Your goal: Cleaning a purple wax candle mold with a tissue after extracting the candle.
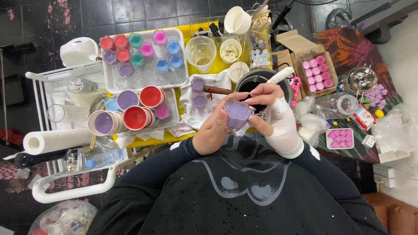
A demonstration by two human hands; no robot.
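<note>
1. The left hand [213, 128] cups a small lilac-filled cup [237, 115] at chest height, fingers wrapped round, steadying it.
2. The right hand [272, 111], wrapped in white, pinches at its rim above a dark pot [261, 82].

My left hand [213, 128] covers the near side of the lavender cup [237, 114], so I can't see its base. The dark pot [261, 85] is mostly blocked by my right hand [278, 117]. The plastic bag [65, 217] is cut off at the bottom edge, contents unclear. The sticks [261, 19] up top are too small to tell.
</note>
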